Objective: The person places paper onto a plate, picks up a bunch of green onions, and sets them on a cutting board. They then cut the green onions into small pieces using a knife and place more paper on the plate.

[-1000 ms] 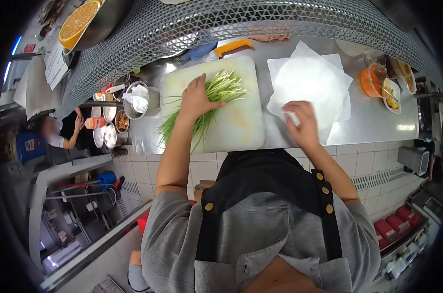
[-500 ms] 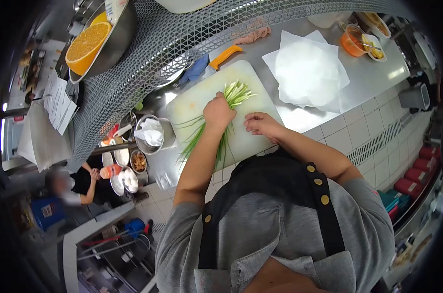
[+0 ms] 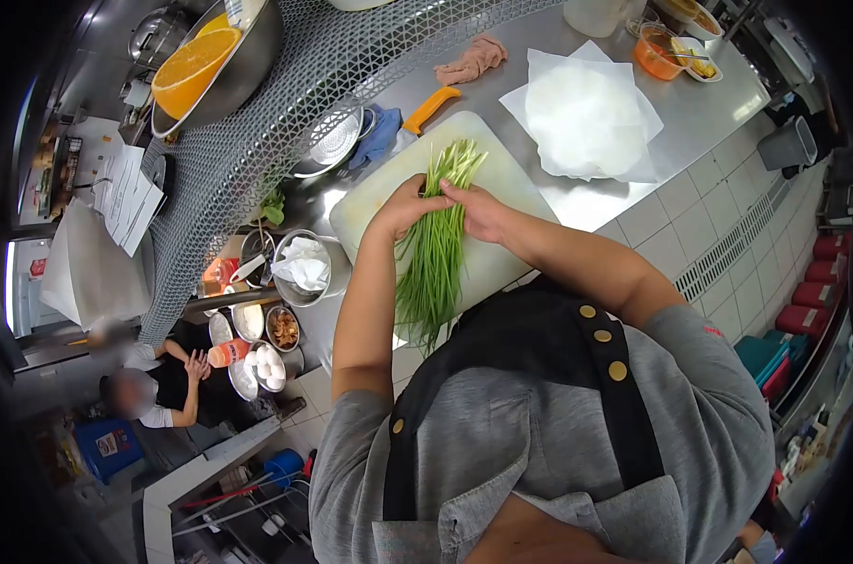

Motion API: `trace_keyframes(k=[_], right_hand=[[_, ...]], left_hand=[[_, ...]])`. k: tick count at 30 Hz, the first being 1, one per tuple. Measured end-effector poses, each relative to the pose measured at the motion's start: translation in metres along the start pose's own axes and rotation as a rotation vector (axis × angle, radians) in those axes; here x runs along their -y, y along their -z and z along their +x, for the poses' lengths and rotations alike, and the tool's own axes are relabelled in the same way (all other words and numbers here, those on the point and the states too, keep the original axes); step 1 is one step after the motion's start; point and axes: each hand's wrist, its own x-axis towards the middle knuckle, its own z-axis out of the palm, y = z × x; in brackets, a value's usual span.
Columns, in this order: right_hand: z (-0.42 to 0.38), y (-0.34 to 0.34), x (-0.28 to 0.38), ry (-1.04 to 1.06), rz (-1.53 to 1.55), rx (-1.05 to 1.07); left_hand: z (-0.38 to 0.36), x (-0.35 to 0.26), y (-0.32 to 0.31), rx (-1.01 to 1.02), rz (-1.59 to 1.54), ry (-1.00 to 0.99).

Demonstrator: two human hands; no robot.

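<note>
Chief hazard, in judgement: scatter of stalks from the green stalk bundle (image 3: 432, 268), lying lengthwise on the cutting board (image 3: 513, 180), pale ends toward the far side, green tips at the near edge or slightly past it; probable cause, uneven pressure or sudden slackening. Left grip (image 3: 406, 209) closed on the bundle's left side just below the pale ends, thumb laid across; right grip (image 3: 486, 214) likewise closed from the opposite side, thumb across; fingers partly concealed, so cannot tell depth of hold. Second hazard: bruising of thin stalks through too firm a squeeze. Third: snagging of tips on the apron (image 3: 530, 338), owing to nearness. Fourth: contact with a possible blade at the orange handle (image 3: 430, 109) just beyond the board during any long reach; cannot tell blade exposure. Count: one bundle, too dense to tally by stalk; one board; one orange handle; one stack of white sheets (image 3: 582, 117), number not determinable; one pinkish cloth (image 3: 473, 61); one blue cloth (image 3: 378, 134); one steel pot (image 3: 342, 267) containing crumpled white material (image 3: 304, 263); one orange tub (image 3: 654, 56) beside one white dish (image 3: 712, 74); two cut orange pieces (image 3: 191, 73) visible in one metal bowl (image 3: 250, 77); one steel bench (image 3: 723, 101).
</note>
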Motion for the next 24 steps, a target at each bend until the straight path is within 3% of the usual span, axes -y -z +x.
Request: trace_keyframes(k=[4,9,12,15,24], right_hand=[[0.002,0.000,-0.005,0.020,0.016,0.009],[0.002,0.001,-0.005,0.113,0.048,0.044],[0.003,0.001,-0.006,0.141,0.014,0.029],[-0.001,-0.004,-0.004,0.135,-0.049,-0.030],[-0.003,-0.005,-0.001,0.101,0.051,-0.029]], left_hand=[[-0.001,0.015,0.016,0.050,-0.194,0.041],[-0.010,0.014,0.014,-0.086,-0.472,0.019],[-0.020,0.008,0.002,-0.189,-0.191,-0.047],[-0.024,0.002,0.001,-0.095,-0.160,-0.061],[-0.012,0.023,0.007,-0.116,-0.311,-0.022]])
